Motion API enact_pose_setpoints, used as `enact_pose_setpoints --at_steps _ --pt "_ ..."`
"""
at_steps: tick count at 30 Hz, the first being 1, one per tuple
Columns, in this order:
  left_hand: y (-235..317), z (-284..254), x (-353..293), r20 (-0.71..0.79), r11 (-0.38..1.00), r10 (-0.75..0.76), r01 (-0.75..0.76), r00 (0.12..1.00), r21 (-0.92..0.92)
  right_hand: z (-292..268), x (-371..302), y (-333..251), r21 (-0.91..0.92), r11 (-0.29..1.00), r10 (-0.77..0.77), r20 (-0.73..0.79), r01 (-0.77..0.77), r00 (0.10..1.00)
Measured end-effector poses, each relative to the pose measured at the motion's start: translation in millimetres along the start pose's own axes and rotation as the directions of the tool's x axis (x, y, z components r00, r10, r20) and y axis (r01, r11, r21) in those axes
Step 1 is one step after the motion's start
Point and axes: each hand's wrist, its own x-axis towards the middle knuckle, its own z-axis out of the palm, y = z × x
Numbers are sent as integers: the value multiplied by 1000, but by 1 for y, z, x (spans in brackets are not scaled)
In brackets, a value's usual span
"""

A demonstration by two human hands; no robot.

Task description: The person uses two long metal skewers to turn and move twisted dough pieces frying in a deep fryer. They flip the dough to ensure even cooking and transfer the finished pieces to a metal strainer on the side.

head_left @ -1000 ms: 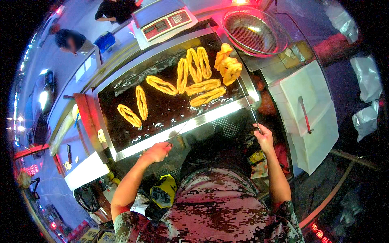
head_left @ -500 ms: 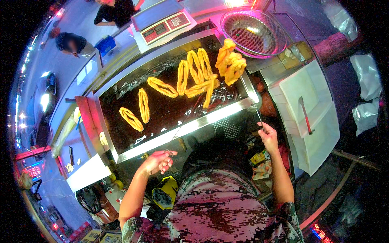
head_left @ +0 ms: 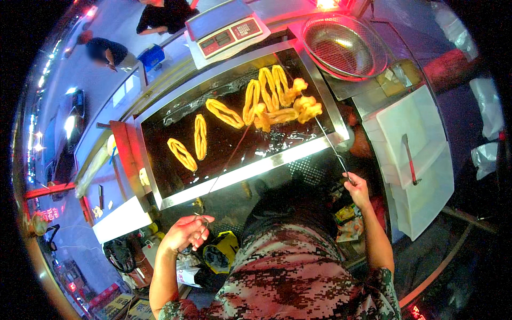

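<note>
Both of my hands are forward, fingers bent, well apart from each other.
From my remote seat I see my left hand (head_left: 186, 233) lower in view, its fingers curled in and forefinger stretched rightward; the left forearm (head_left: 166, 274) rises steeply behind it. My right hand (head_left: 358, 191) sits higher, in a thumb-and-finger grip, the right forearm (head_left: 378, 237) slanting up and inward.
</note>
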Motion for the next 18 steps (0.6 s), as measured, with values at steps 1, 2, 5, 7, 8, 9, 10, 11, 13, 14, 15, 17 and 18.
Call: enact_pose_setpoints --at_steps 1,2,5,7,8,9,10,11,13,14,15,17,18 --pt "4 3 -7 -13 1000 28 -29 1000 -10 0 1 12 -20 999 -37 7 37 999" --pt "8 5 -12 -33 999 39 -39 999 -2 -1 -1 17 -26 998 -55 32 56 998" --pt "17 5 -25 -77 997 83 -83 994 1 -2 -8 20 -73 997 1 77 4 997" --pt "27 7 -32 -106 990 138 -138 985 7 0 -7 18 -48 999 3 102 2 995" --pt "31 8 -35 -123 987 159 -160 980 7 0 -7 19 -34 999 5 114 -2 993" --pt "31 5 -35 -130 982 190 -191 973 7 -2 -8 25 -114 994 13 117 0 993" --pt "34 5 -36 -144 977 211 -208 967 35 -2 -7 24 -139 989 -27 123 44 992" --pt "38 4 -37 -157 972 232 -225 960 63 -2 -7 23 -164 983 -66 130 88 989" --pt "46 4 -39 -173 964 259 -243 950 107 -3 -6 20 -204 972 -90 141 118 986" --pt "51 3 -39 -168 959 270 -250 948 129 -3 -4 16 -219 970 -75 145 106 987" --pt "56 3 -40 -163 954 281 -257 946 152 -2 -2 14 -235 968 -59 149 94 987" --pt "64 5 -42 -175 946 291 -256 941 198 -1 0 15 -181 974 -110 137 134 984" --pt "68 5 -43 -182 942 292 -250 939 222 -1 1 16 -153 976 -135 130 154 982"
